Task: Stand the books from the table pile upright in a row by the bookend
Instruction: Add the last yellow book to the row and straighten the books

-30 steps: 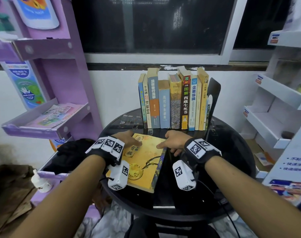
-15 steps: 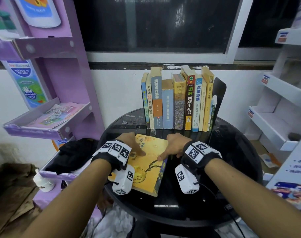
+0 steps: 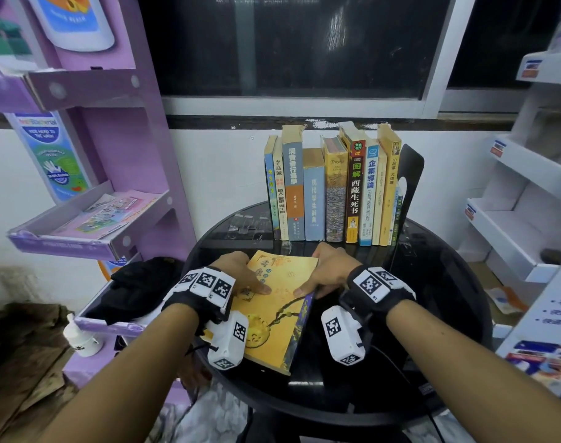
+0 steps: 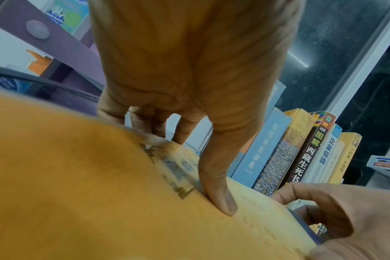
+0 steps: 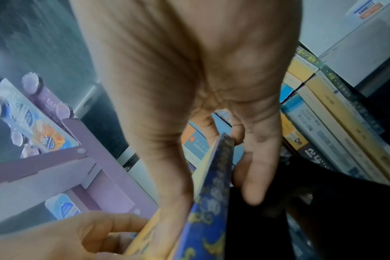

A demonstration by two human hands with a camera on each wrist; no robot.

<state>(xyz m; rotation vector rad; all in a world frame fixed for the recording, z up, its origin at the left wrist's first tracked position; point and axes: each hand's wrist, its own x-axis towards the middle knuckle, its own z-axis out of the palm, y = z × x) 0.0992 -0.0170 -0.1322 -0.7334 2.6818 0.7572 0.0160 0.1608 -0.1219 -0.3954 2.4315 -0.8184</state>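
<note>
Yellow paperback book (image 3: 274, 310): lying on the round black glass table (image 3: 439, 302), near the upright row (image 3: 332, 190) by the black metal bookend (image 3: 410, 180).
Left hand (image 3: 240, 273): thumb pressed on the cover, fingers curled over the left edge.
Right hand (image 3: 328, 271): pinching the blue spine edge — seemingly so it can be lifted upright.

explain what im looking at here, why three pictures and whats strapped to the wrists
No machine here: a person works with bare hands and wears three cameras. The wide picture comes from the head and looks down at a round black table. The white boxes under the wrists are the other two cameras, each looking along its hand, which is why those pictures are mostly skin.

On the table a yellow book lies in front of a row of books standing upright against a black bookend. The left hand and the right hand each grip one side of the yellow book, thumbs on its cover and fingers under its edges.
</note>
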